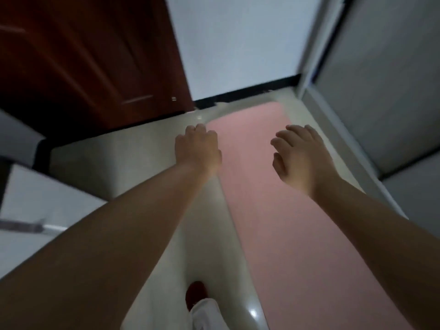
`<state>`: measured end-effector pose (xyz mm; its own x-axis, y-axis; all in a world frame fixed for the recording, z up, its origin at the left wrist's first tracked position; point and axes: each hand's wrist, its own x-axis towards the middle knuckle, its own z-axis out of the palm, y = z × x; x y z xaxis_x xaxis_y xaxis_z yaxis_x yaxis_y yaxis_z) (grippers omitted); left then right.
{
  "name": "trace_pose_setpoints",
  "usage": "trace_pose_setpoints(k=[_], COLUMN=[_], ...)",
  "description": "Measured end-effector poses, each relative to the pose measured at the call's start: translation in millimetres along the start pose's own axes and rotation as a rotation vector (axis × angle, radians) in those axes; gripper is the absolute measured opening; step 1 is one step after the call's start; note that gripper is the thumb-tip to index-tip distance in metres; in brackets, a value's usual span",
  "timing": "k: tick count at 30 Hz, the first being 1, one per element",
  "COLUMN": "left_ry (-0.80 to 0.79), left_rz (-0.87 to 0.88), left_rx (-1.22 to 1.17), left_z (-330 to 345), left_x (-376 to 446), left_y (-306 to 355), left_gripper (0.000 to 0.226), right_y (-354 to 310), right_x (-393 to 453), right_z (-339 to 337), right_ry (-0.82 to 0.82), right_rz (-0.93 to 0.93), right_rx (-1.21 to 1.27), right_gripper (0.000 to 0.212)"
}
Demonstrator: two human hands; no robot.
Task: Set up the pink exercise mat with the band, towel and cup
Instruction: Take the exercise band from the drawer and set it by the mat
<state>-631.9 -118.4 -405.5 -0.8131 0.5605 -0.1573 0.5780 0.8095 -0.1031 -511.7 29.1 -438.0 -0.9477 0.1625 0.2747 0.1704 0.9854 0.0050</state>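
**Mat flat on the floor, both hands empty**

A dark red door [78, 60] stands at far left. The left hand [197, 148] hangs over the pale floor [100, 163], fingers curled down, holding nothing. Beside it the pink exercise mat [281, 229] lies unrolled — bare. The right hand [302, 158] hovers above it, fingers loosely spread, empty.

Mat [273, 210] lies flat on floor [133, 158], running lengthwise away toward far wall [238, 44]. Door [83, 55] stands far left; panel [381, 79] flanks mat's right edge. Left hand [197, 148] over mat's left edge, right hand [302, 156] over its right part. Shoe [195, 294] on floor, near, left of mat.
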Motion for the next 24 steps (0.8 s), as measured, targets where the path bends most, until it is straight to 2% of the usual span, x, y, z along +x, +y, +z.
trace_pose_setpoints(k=[4,8,15,17,19,22,24], left_ry=[-0.02,-0.088,-0.138,-0.136,-0.117,-0.085,-0.039], left_rz=[-0.204,-0.407,-0.622,-0.655,-0.69,-0.711,-0.713], left_rx=[-0.025,-0.057,-0.102,-0.136,-0.157,-0.159,-0.186], left_z=[2.5,12.8,34.0,39.5,43.8,50.7,57.0], left_x=[-24.6,-54.3,-120.2,-137.8,-157.7,-185.8,-204.9], left_y=[-106.8,-227.4,-389.3,-412.5,-435.7,-460.1,-471.8], left_gripper=[0.03,0.033,0.036,0.034,0.032,0.028,0.029], right_y=[-85.0,-202.4,-384.8,-417.8,-451.4,-483.4,-494.7], right_x=[62.8,127.3,190.7,197.3,203.1,204.1,201.4], right_z=[3.8,14.7,43.8,49.2,56.6,72.3,84.6], right_ry=[0.011,0.021,-0.087,-0.133,-0.177,-0.283,-0.373], right_rz=[-0.182,-0.336,-0.509,-0.542,-0.586,-0.638,-0.673], right_rx=[0.049,0.14,0.235,0.263,0.285,0.316,0.333], right_gripper=[0.038,0.02,0.044,0.051,0.048,0.028,0.022])
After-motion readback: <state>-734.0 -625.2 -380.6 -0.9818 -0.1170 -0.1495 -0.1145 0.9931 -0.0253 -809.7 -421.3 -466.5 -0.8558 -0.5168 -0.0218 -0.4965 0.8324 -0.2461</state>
